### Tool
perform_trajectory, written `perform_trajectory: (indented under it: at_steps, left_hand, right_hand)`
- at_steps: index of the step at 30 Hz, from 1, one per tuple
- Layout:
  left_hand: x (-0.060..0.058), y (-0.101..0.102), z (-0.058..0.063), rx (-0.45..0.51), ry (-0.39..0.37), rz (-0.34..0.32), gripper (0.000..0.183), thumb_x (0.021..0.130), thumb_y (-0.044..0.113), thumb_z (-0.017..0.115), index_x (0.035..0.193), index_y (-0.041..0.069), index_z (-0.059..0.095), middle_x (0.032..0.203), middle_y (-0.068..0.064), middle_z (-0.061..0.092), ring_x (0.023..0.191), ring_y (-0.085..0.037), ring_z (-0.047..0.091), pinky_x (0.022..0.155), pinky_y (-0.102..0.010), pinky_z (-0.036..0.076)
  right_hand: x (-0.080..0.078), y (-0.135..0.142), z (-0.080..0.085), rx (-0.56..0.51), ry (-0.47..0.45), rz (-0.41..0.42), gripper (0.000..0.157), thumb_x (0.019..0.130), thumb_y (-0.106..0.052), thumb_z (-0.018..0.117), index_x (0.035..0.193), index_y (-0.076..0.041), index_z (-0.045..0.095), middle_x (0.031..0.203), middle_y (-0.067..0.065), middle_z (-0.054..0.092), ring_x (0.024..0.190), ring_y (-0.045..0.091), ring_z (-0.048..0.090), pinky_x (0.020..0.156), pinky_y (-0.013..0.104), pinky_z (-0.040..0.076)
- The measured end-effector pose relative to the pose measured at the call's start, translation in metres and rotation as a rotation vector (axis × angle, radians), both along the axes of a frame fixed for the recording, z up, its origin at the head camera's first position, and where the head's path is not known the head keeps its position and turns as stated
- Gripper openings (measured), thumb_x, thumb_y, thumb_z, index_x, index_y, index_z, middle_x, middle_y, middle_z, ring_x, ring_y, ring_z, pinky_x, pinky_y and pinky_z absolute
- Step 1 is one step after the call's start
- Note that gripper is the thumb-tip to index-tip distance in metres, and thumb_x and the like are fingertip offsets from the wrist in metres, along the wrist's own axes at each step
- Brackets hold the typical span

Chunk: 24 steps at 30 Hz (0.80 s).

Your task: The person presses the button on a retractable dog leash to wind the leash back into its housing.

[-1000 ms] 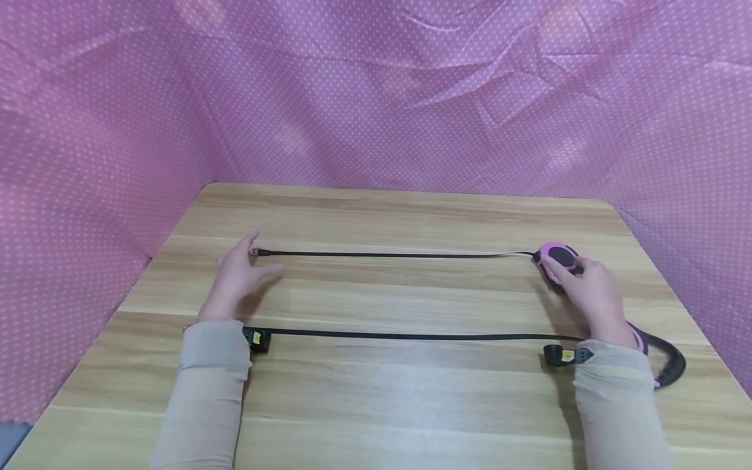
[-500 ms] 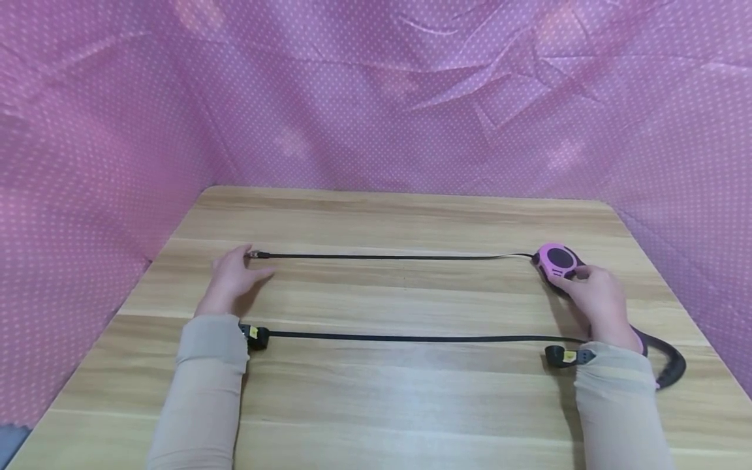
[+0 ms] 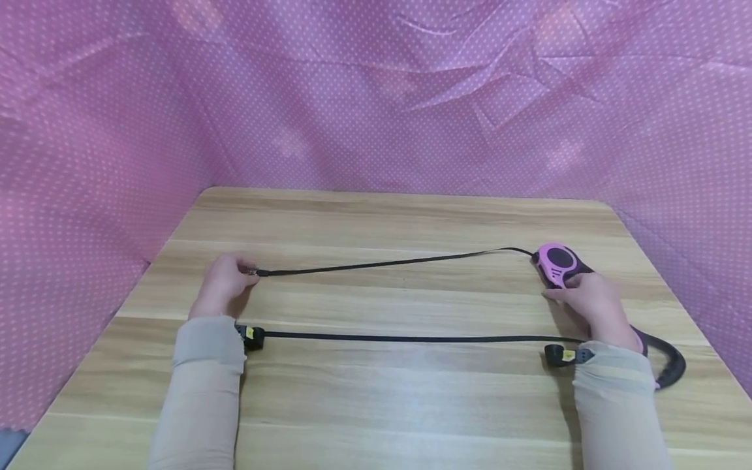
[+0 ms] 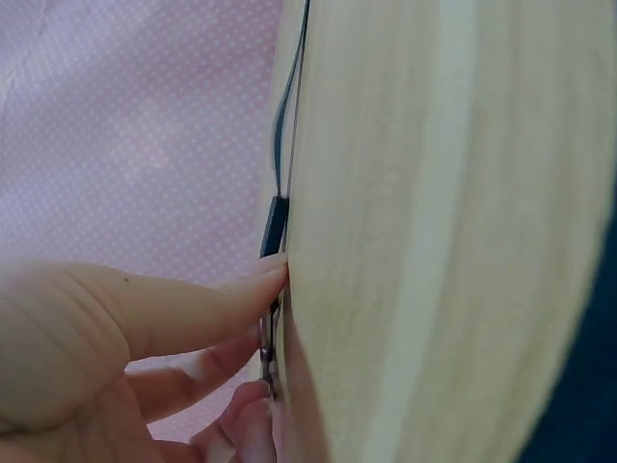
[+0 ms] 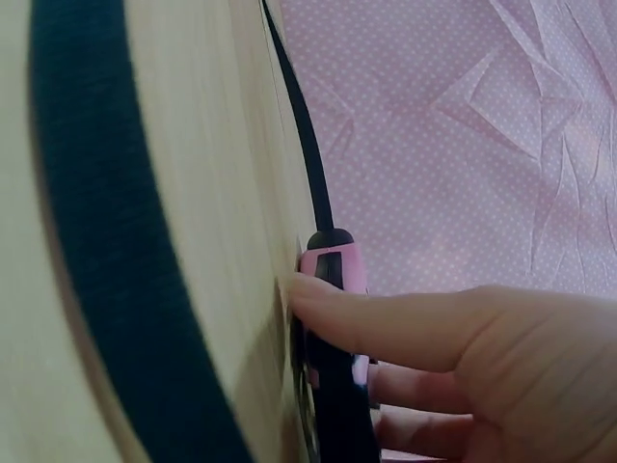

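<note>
A pink and black retractable dog leash point(image 3: 557, 258) lies toward the back right of the table in the head view. My right hand point(image 3: 596, 305) holds its casing, thumb on one side and fingers on the other; the right wrist view shows the thumb across the pink casing point(image 5: 355, 270). From it a black strap point(image 3: 382, 264) runs left, slightly arched near the casing. At its far end my left hand point(image 3: 222, 282) pinches the metal clip point(image 4: 267, 359), which the fingers partly hide.
A second leash's black strap point(image 3: 405, 338) stretches across the table point(image 3: 405, 405) nearer the front. Its black handle point(image 3: 675, 362) shows beyond my right sleeve, which covers part of it. Pink dotted cloth point(image 3: 376, 104) hangs behind and at both sides.
My left hand has come nearer and closed its fingers on the clip, drawing the strap's left end forward. My right hand's grip has slid slightly down the casing toward its handle.
</note>
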<state>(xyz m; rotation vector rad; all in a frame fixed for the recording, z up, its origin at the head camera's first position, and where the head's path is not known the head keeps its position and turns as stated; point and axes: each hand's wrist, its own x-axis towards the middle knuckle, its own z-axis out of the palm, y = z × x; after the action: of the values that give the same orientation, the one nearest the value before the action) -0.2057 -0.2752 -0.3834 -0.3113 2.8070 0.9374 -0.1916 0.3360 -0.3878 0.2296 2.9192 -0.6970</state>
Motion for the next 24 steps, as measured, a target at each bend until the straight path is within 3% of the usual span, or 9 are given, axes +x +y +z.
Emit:
perform_trajectory:
  at_steps: [3, 6, 9, 11, 14, 16, 21, 24]
  left_hand:
    - [0.002, -0.001, 0.001, -0.012, -0.017, -0.003, 0.034, 0.095, 0.011, 0.063, 0.124, -0.005, 0.058, 0.124, -0.029, 0.059, 0.115, -0.043, 0.055, 0.104, -0.057, 0.041]
    - [0.003, -0.002, 0.002, -0.014, -0.045, 0.006, 0.032, 0.095, 0.014, 0.063, 0.120, -0.005, 0.058, 0.122, -0.028, 0.058, 0.114, -0.043, 0.053, 0.103, -0.059, 0.040]
    - [0.005, -0.003, 0.002, -0.009, -0.071, 0.010, 0.030, 0.096, 0.016, 0.063, 0.117, -0.005, 0.058, 0.122, -0.028, 0.058, 0.115, -0.044, 0.053, 0.104, -0.060, 0.038]
    - [0.006, -0.003, 0.003, -0.004, -0.080, 0.006, 0.030, 0.096, 0.017, 0.062, 0.115, -0.005, 0.058, 0.123, -0.028, 0.057, 0.115, -0.044, 0.052, 0.105, -0.061, 0.038]
    - [0.008, -0.002, 0.003, 0.004, -0.071, 0.000, 0.031, 0.097, 0.019, 0.060, 0.116, -0.005, 0.059, 0.123, -0.028, 0.058, 0.114, -0.044, 0.053, 0.104, -0.061, 0.038]
    - [0.009, -0.001, 0.003, 0.005, -0.054, 0.004, 0.032, 0.099, 0.021, 0.057, 0.118, -0.004, 0.058, 0.124, -0.027, 0.058, 0.114, -0.043, 0.053, 0.104, -0.060, 0.039]
    - [0.011, 0.004, 0.004, 0.000, 0.001, 0.031, 0.039, 0.101, 0.025, 0.048, 0.127, -0.003, 0.051, 0.127, -0.027, 0.056, 0.118, -0.044, 0.052, 0.104, -0.059, 0.040]
    - [0.011, 0.007, 0.008, 0.026, 0.033, 0.065, 0.044, 0.102, 0.027, 0.043, 0.135, -0.001, 0.048, 0.132, -0.026, 0.053, 0.123, -0.044, 0.050, 0.106, -0.059, 0.038]
  right_hand:
    - [0.000, -0.001, -0.001, 0.017, 0.000, 0.021, 0.046, 0.087, -0.040, 0.072, 0.086, 0.005, 0.065, 0.075, 0.014, 0.063, 0.070, 0.024, 0.050, 0.060, 0.031, 0.038]
    - [-0.001, -0.001, -0.003, 0.021, 0.006, 0.022, 0.045, 0.090, -0.044, 0.068, 0.074, -0.003, 0.061, 0.067, 0.005, 0.055, 0.066, 0.021, 0.047, 0.058, 0.030, 0.035]
    - [-0.002, -0.001, -0.005, 0.011, 0.016, 0.011, 0.050, 0.091, -0.048, 0.065, 0.077, 0.000, 0.065, 0.070, 0.009, 0.060, 0.068, 0.022, 0.049, 0.060, 0.031, 0.036]
    - [-0.003, -0.001, -0.006, -0.002, 0.013, 0.005, 0.057, 0.093, -0.050, 0.062, 0.089, 0.006, 0.067, 0.079, 0.015, 0.065, 0.073, 0.025, 0.051, 0.063, 0.031, 0.037]
    - [-0.004, -0.002, -0.005, -0.027, -0.013, 0.000, 0.066, 0.097, -0.053, 0.054, 0.105, 0.011, 0.065, 0.088, 0.020, 0.064, 0.077, 0.027, 0.051, 0.064, 0.031, 0.038]
    - [-0.005, -0.003, -0.005, -0.039, -0.022, 0.004, 0.068, 0.099, -0.053, 0.048, 0.108, 0.012, 0.063, 0.088, 0.020, 0.062, 0.077, 0.027, 0.050, 0.063, 0.031, 0.037]
    - [-0.007, -0.006, -0.007, -0.037, 0.030, -0.004, 0.060, 0.101, -0.052, 0.043, 0.086, 0.003, 0.059, 0.071, 0.010, 0.054, 0.067, 0.022, 0.046, 0.058, 0.031, 0.035]
    - [-0.007, -0.005, -0.009, -0.048, 0.087, -0.045, 0.058, 0.101, -0.051, 0.041, 0.084, 0.002, 0.059, 0.077, 0.018, 0.058, 0.069, 0.026, 0.049, 0.058, 0.032, 0.037]
